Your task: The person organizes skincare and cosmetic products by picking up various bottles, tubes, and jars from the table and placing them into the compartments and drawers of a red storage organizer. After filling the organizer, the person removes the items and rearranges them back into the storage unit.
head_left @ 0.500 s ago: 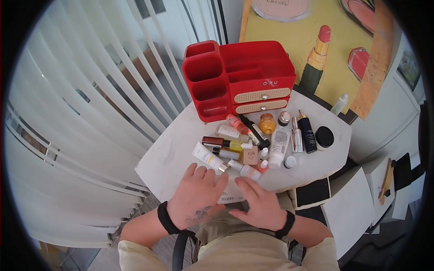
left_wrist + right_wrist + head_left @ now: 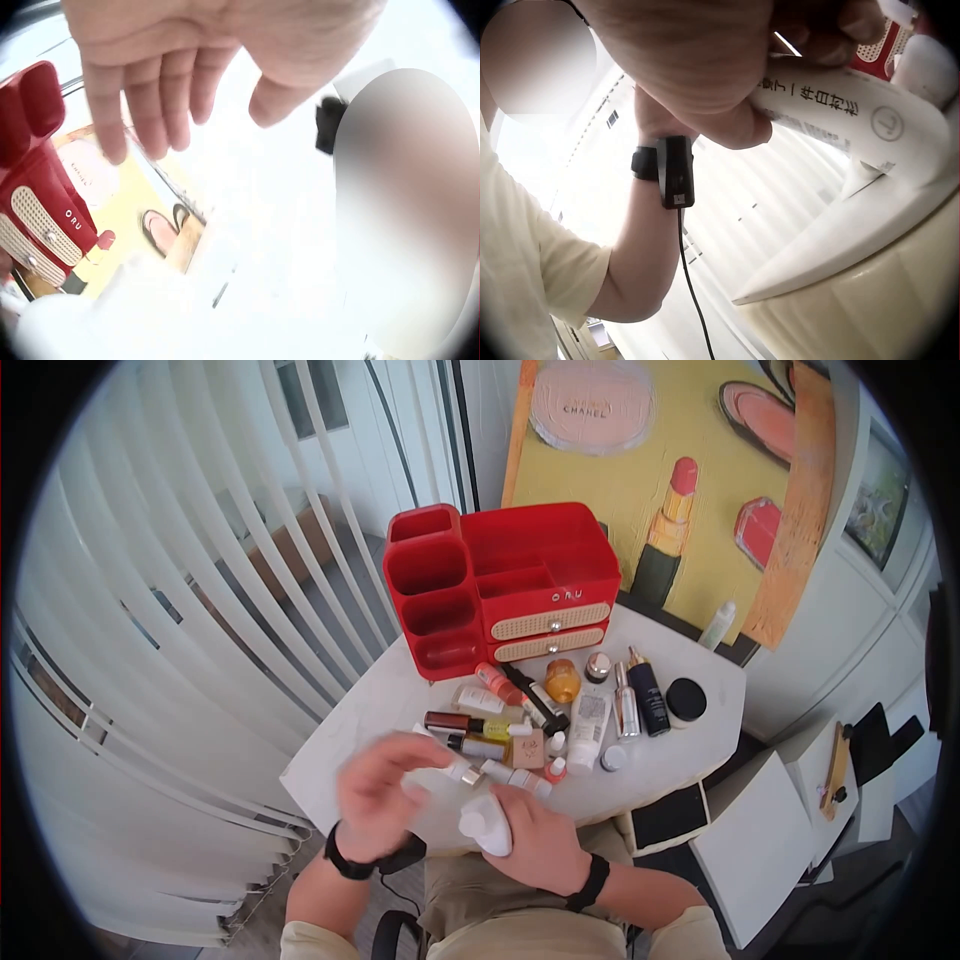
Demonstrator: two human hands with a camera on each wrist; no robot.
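My right hand [image 2: 545, 842] grips a white bottle [image 2: 487, 826] over the table's front edge, its capped end pointing up and left. In the right wrist view the fingers and thumb wrap round the white bottle [image 2: 840, 112], which has dark printed characters on it. My left hand [image 2: 385, 790], blurred, is raised to the left of the bottle and holds nothing. In the left wrist view the left hand's fingers [image 2: 174, 97] hang extended and apart. Behind the hands lie tubes and bottles, among them a white tube [image 2: 590, 730] and a pink box [image 2: 528, 748].
A red organizer [image 2: 548, 588] with compartments and two drawers stands at the table's back. A black-lidded jar [image 2: 686, 701] and a dark blue bottle [image 2: 649, 698] are on the right. Vertical blinds [image 2: 190, 610] hang at left; a painting [image 2: 620, 490] leans behind.
The right hand now holds the white bottle up, which lay mostly hidden under both hands. My left hand has moved left and away from it. The head view has tilted up somewhat.
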